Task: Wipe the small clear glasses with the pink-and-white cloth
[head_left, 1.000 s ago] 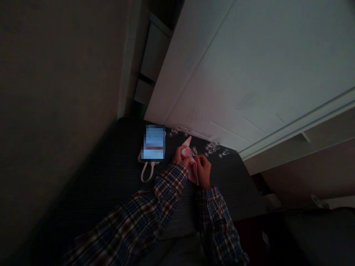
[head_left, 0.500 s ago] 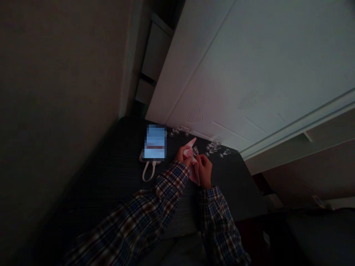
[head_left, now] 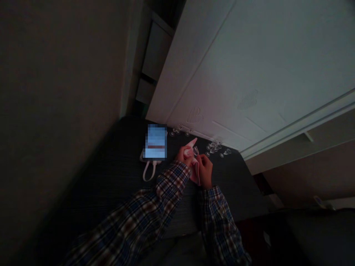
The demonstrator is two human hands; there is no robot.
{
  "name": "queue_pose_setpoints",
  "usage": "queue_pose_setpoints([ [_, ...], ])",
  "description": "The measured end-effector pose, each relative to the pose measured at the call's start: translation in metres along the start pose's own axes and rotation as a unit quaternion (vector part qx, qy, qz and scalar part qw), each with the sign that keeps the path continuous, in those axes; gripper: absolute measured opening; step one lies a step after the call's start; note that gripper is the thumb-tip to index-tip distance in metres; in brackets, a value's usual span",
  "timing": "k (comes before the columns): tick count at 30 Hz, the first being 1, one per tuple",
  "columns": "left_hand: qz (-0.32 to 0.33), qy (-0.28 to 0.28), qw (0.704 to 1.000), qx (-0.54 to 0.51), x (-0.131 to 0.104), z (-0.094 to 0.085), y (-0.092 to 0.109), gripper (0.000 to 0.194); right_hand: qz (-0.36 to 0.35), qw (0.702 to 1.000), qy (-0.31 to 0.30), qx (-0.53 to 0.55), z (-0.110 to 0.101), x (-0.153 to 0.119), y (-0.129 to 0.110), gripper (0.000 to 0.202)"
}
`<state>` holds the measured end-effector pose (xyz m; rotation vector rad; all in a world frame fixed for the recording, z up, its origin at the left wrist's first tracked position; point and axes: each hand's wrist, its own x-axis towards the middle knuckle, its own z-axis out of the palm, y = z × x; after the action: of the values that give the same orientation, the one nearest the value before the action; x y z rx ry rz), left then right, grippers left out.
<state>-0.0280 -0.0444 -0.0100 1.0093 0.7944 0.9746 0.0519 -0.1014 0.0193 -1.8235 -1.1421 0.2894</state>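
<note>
My left hand [head_left: 183,154] is closed round a pink cloth [head_left: 196,176], one corner of which sticks up above the fingers. A small clear glass [head_left: 196,150] stands out between my hands, against the cloth. My right hand [head_left: 205,170] has its fingers pinched at the cloth's right side, close to the glass; what exactly its fingertips grip is too dark to tell. Beyond my right hand, several small stemmed glasses [head_left: 213,146] are grouped, with one more glass [head_left: 225,153] lying tilted to their right. Further glasses [head_left: 176,130] are at the back left.
A lit phone [head_left: 155,142], its screen blurred, lies left of my hands with a white cable loop [head_left: 149,171] below it. A white panel [head_left: 235,66] with heart patterns borders the dark table [head_left: 111,166] at the back.
The view has shifted very slightly. Both hands, the cloth and the glass between them keep nearly the same positions.
</note>
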Motion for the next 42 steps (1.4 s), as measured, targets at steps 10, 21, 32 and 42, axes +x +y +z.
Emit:
queue_pose_setpoints([
  [10, -0.008, -0.009, 1.000, 0.013, 0.002, -0.001, -0.004, 0.041, 0.004, 1.000, -0.004, 0.006, -0.001, -0.001, 0.001, 0.032],
  [21, -0.037, -0.002, 0.999, 0.007, -0.008, 0.000, 0.015, 0.043, -0.003, 1.000, -0.002, 0.003, 0.000, -0.002, -0.002, 0.032],
  [32, -0.030, -0.004, 1.000, 0.002, -0.005, 0.000, 0.011, 0.041, -0.007, 1.000, -0.007, -0.010, -0.001, 0.000, 0.003, 0.032],
  [42, -0.008, -0.001, 1.000, 0.005, 0.000, 0.000, 0.001, 0.041, -0.003, 1.000, -0.005, -0.008, -0.001, -0.001, 0.001, 0.033],
])
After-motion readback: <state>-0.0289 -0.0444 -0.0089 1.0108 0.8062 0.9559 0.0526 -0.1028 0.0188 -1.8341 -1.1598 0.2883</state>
